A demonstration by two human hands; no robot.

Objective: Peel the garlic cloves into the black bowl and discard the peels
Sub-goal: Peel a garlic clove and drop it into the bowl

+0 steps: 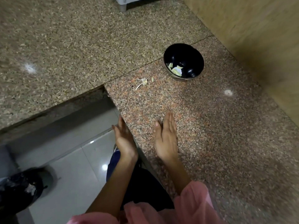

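One black bowl (182,53), well beyond left grip (124,139), right grip (165,139)

Speckled granite counter (210,126) beneath a tan wall (258,38); glossy grey floor tiles (72,167) reflecting lamp glare.

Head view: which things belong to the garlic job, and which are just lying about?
Job: bowl, garlic in it, peel scraps on the counter, black bag, left hand, right hand.
Lying about: white appliance foot, wooden panel.
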